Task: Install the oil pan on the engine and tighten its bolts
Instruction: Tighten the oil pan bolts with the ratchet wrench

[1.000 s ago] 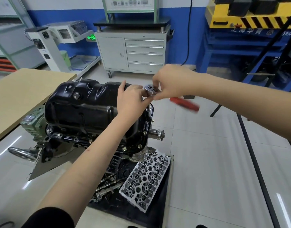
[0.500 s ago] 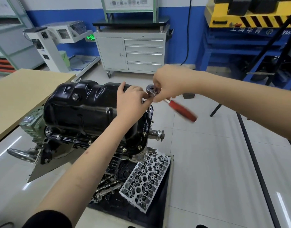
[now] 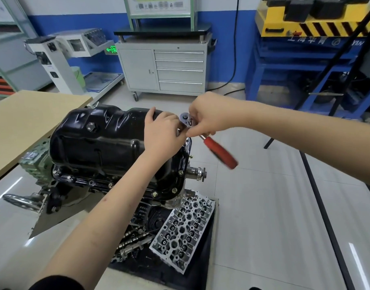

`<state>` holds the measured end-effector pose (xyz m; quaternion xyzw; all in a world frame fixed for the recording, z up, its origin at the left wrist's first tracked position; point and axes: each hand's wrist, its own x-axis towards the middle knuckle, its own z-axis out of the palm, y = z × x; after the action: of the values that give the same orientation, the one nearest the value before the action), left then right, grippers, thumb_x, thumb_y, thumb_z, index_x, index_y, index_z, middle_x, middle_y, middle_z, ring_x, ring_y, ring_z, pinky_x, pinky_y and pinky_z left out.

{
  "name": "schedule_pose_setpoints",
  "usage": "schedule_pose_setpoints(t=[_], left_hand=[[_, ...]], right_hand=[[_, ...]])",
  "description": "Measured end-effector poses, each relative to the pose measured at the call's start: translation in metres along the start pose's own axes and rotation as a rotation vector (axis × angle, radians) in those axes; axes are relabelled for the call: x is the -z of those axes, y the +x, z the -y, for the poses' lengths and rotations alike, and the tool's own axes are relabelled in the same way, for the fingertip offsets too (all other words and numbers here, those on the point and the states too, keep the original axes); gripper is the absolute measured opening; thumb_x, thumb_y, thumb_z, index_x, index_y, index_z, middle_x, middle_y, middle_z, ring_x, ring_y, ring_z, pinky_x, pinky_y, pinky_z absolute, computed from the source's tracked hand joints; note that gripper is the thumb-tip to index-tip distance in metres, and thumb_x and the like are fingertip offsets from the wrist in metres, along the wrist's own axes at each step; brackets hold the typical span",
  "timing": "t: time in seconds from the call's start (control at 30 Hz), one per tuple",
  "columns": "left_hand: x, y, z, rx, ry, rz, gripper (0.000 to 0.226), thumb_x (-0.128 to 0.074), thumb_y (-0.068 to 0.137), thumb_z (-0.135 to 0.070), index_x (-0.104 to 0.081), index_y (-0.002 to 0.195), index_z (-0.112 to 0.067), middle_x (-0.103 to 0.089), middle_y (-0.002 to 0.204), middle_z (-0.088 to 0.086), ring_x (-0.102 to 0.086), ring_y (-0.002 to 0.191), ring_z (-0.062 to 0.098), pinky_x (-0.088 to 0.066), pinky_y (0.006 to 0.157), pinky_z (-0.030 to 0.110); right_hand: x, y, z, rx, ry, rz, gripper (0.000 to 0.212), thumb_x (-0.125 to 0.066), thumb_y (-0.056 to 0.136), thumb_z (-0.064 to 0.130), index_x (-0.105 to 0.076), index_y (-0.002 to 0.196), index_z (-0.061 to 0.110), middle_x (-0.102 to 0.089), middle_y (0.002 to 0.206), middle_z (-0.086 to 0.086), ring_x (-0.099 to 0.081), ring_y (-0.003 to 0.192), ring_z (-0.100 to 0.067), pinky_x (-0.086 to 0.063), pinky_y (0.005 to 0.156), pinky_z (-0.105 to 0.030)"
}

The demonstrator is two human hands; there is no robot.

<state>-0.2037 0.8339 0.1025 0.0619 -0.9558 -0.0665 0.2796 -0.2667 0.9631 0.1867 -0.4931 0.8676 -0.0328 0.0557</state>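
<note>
Right hand [image 3: 209, 117] gripping ratchet [image 3: 203, 136] head, red handle trailing toward 4 o'clock; left hand [image 3: 162, 133] lying flat, steadying oil pan [image 3: 100, 135] at 9 o'clock.

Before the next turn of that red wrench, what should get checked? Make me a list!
1. Oil pan sits on the engine: ok.
2. Left hand rests on the pan beside the wrench head: ok.
3. Right hand has its grip on the ratchet wrench up near the head, not on the red handle: not ok for a firm pull.
4. Socket seated square on the bolt: cannot tell, fingers hide it.
5. Space for the handle to swing: ok, open floor on that side.
6. Other flange bolts in place along the near edge: ok; tightness cannot tell.
</note>
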Motion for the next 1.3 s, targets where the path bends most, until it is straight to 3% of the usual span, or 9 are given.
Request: schedule_pose_setpoints(t=[0.1, 0.2, 0.43, 0.57, 0.67, 0.9, 1.03, 1.13, 1.3], left_hand=[[0.000, 0.001, 0.001, -0.007, 0.010, 0.007, 0.031, -0.051, 0.089, -0.036, -0.070, 0.085, -0.012, -0.069, 0.096, -0.004, -0.053, 0.111, 0.015, -0.004, 0.108, 0.033], [-0.001, 0.000, 0.001, -0.017, 0.018, 0.021, 0.034, -0.049, 0.090, -0.038, -0.069, 0.083, -0.012, -0.069, 0.095, -0.005, -0.052, 0.112, 0.014, -0.003, 0.110, 0.035], [-0.002, 0.001, 0.000, 0.008, 0.028, 0.011, 0.029, -0.052, 0.088, -0.033, -0.071, 0.081, -0.013, -0.068, 0.093, -0.002, -0.053, 0.108, 0.015, -0.002, 0.108, 0.032], [-0.001, 0.001, 0.001, 0.003, 0.013, -0.001, 0.031, -0.053, 0.090, -0.030, -0.070, 0.077, -0.009, -0.067, 0.088, 0.001, -0.055, 0.104, 0.022, -0.007, 0.108, 0.036], [-0.001, 0.000, 0.001, -0.003, -0.001, -0.003, 0.029, -0.054, 0.089, -0.031, -0.071, 0.079, -0.010, -0.068, 0.091, 0.000, -0.055, 0.106, 0.022, -0.006, 0.108, 0.036], [-0.004, 0.001, 0.001, -0.006, 0.042, 0.014, 0.030, -0.052, 0.088, -0.032, -0.069, 0.079, -0.009, -0.068, 0.090, 0.000, -0.053, 0.109, 0.017, -0.003, 0.109, 0.035], [-0.002, 0.001, 0.001, -0.001, 0.024, 0.009, 0.029, -0.053, 0.089, -0.032, -0.070, 0.082, -0.010, -0.070, 0.094, -0.002, -0.054, 0.111, 0.017, -0.005, 0.109, 0.036], [-0.002, 0.000, 0.000, -0.011, 0.008, 0.020, 0.031, -0.054, 0.089, -0.034, -0.069, 0.075, -0.010, -0.070, 0.091, -0.003, -0.054, 0.110, 0.018, -0.006, 0.109, 0.039], [-0.003, -0.001, 0.000, 0.007, 0.009, -0.008, 0.032, -0.055, 0.089, -0.035, -0.070, 0.076, -0.009, -0.069, 0.091, -0.001, -0.055, 0.107, 0.017, -0.005, 0.109, 0.036]], right_hand=[[0.002, 0.000, 0.001, 0.055, -0.340, -0.132, 0.010, -0.051, 0.087, 0.020, -0.058, 0.093, 0.019, -0.056, 0.077, 0.003, -0.050, 0.077, -0.022, -0.032, 0.055, -0.025], [0.001, 0.006, -0.003, 0.133, -0.517, -0.146, 0.030, -0.044, 0.092, 0.013, -0.054, 0.117, 0.026, -0.061, 0.109, 0.003, -0.051, 0.104, -0.023, -0.035, 0.085, -0.033], [0.001, -0.002, -0.002, -0.046, 0.077, 0.000, 0.030, -0.063, 0.076, 0.036, -0.061, 0.063, 0.009, -0.062, 0.053, 0.001, -0.058, 0.049, -0.012, -0.036, 0.041, -0.017], [0.003, 0.002, 0.000, 0.027, -0.256, -0.130, 0.006, -0.054, 0.086, 0.021, -0.057, 0.084, 0.016, -0.056, 0.070, 0.005, -0.052, 0.076, -0.024, -0.032, 0.053, -0.025], [0.003, 0.008, -0.003, 0.115, -0.490, -0.145, 0.033, -0.043, 0.089, 0.006, -0.055, 0.114, 0.025, -0.061, 0.107, 0.003, -0.052, 0.103, -0.024, -0.039, 0.083, -0.034], [0.005, 0.004, 0.003, -0.063, 0.058, 0.072, 0.029, -0.064, 0.075, 0.031, -0.058, 0.056, 0.011, -0.056, 0.043, 0.003, -0.053, 0.050, -0.015, -0.034, 0.040, -0.019], [0.007, 0.006, 0.007, -0.011, -0.248, -0.043, 0.006, -0.054, 0.083, 0.015, -0.059, 0.082, 0.016, -0.054, 0.067, 0.004, -0.049, 0.072, -0.021, -0.032, 0.053, -0.025], [0.008, 0.010, 0.002, 0.136, -0.518, -0.085, 0.033, -0.043, 0.089, 0.004, -0.056, 0.112, 0.025, -0.060, 0.102, 0.003, -0.053, 0.099, -0.024, -0.040, 0.083, -0.035], [0.011, 0.009, 0.009, -0.053, -0.379, -0.058, 0.008, -0.056, 0.082, 0.014, -0.057, 0.076, 0.008, -0.047, 0.058, -0.001, -0.047, 0.059, -0.021, -0.027, 0.044, -0.021]])
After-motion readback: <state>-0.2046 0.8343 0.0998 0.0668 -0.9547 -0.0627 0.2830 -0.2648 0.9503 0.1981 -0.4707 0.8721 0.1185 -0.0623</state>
